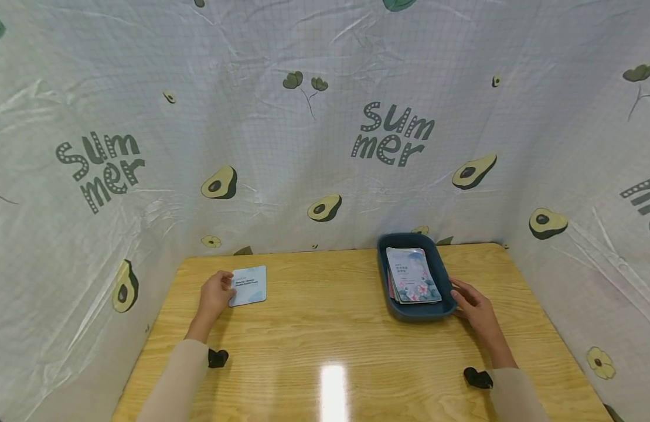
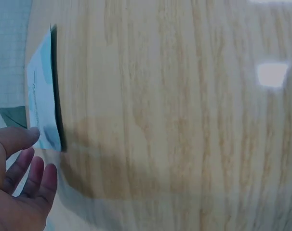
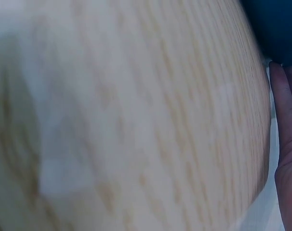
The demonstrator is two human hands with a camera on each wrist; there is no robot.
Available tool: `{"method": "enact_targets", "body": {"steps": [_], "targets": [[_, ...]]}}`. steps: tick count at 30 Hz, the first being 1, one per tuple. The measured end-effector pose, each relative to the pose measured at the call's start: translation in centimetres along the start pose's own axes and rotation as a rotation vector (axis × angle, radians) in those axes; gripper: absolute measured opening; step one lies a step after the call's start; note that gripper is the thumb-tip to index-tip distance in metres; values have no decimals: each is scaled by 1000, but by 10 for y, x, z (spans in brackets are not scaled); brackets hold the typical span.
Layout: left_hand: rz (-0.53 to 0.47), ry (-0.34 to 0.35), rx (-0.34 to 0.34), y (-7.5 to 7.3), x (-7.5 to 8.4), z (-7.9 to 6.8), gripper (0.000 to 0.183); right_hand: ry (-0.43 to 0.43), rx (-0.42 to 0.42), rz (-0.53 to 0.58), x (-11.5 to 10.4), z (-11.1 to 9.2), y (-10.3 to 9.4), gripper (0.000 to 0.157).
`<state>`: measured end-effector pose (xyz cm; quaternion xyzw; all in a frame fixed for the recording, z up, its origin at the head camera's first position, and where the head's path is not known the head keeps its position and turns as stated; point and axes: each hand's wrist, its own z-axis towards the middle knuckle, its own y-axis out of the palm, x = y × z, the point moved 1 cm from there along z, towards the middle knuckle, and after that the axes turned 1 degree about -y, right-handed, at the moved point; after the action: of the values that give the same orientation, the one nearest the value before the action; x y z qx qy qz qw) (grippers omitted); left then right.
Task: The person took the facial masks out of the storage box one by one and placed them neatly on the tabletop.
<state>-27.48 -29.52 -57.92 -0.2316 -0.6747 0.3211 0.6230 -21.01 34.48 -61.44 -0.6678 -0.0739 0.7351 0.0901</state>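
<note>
L grip [image 1: 215,293]: blue-white card [image 1: 251,286] is pinched at its left edge, thumb on printed face, other fingers apparently behind; gap approx. card thickness. Card is located at table's L side, well apart from tray; in L wrist view one edge is shadowed, so full contact w/ table cannot be confirmed. Handling (est.): v. light, thin, fairly stiff; smooth face may slip; corners may crease if squeezed. Hold should be taken at edge, thumb vs. fingers.

R grip [image 1: 477,308]: nothing is enclosed; extended fingers are rested against R wall of blue tray [image 1: 417,314]. Tray is probably rigid & light; to be held by rim or wall, kept level, as the stack of printed cards [image 1: 413,275] inside is loose-looking & may slide.

Both are supported on wood-grain table [image 1: 314,340]; printed sheet [image 1: 272,135] is hung behind.
</note>
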Motion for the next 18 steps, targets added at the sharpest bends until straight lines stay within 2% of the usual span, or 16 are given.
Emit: {"method": "enact_targets", "body": {"steps": [3,6,13,18], "targets": [[7,57,14,0,9,2,35,-6,-6,13,1,0,0,51],[-18,108,17,3,25,3,35,-15,-3,7,3,1,-1,50],[-87,249,-22,21,81,4,36,-13,3,-7,3,2,-2,51],[-137,308,-59,37,120,9,35,-2,-6,-1,3,3,-2,51]]}}
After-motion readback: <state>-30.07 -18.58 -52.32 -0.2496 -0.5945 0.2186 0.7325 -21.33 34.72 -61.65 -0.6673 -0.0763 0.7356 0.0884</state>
